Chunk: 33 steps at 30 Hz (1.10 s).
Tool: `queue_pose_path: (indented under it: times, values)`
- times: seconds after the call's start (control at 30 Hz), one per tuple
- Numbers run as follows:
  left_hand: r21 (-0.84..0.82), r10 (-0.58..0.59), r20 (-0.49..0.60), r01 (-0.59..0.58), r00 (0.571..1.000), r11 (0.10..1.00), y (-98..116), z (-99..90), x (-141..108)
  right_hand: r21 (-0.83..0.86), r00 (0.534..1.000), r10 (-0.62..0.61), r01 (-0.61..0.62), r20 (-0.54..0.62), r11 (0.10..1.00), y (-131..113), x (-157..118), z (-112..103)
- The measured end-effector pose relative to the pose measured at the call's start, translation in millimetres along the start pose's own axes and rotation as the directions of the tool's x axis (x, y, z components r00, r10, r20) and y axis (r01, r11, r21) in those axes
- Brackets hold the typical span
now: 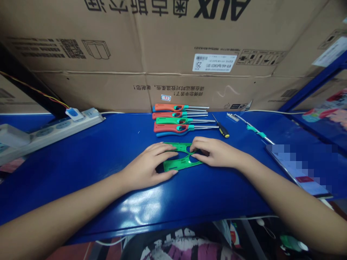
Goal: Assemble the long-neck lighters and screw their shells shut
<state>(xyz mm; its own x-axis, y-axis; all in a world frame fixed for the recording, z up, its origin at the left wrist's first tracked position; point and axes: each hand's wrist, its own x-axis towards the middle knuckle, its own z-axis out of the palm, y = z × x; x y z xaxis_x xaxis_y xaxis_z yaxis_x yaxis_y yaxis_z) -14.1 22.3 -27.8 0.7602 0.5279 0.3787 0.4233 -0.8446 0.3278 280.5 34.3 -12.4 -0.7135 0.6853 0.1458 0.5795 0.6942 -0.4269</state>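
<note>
Two green plastic casing halves of a long-nosed lighter lie side by side on the blue table, an upper half [180, 146] and a lower half [177, 164]. My left hand [149, 162] rests over their left ends, fingers spread and thumb along the near edge. At the right ends, around the finger-hole openings, my right hand [217, 151] is closed, with its fingertips and thumb on the casing. Part of the right ends is hidden behind those fingers. Just beyond the hands lie several long-nosed lighters [173, 127] in red, orange and green, their metal tubes pointing right.
A black-and-yellow screwdriver [223, 130] lies right of the lighters, near small metal parts [232, 117] and a thin metal rod with a green piece [255, 130]. A partly blurred flat object [300, 173] is at right. A power strip [63, 124] stands left; a cardboard box [168, 39] walls the back.
</note>
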Motion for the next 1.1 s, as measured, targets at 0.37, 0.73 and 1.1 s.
queue_pose_path:
  times: [0.37, 0.73, 1.1]
  values:
    - [0.003, -0.002, 0.052, 0.001, 0.999, 1.0, -3.2, 0.5, 0.9, -0.231, 0.953, 0.183, -0.239, -0.241, 0.943, 9.1, -1.8, -22.7]
    - [0.095, 0.026, 0.052, -0.031, 0.998, 0.995, -7.9, -3.4, 0.1, -0.119, 0.149, 0.818, -0.988, -0.556, 0.099, 96.0, -57.9, -83.1]
    - [0.086, 0.028, 0.049, -0.032, 0.998, 0.996, -9.5, -5.1, 1.8, -0.115, 0.065, 0.881, -0.993, -0.468, 0.013, 132.8, -68.4, -77.3]
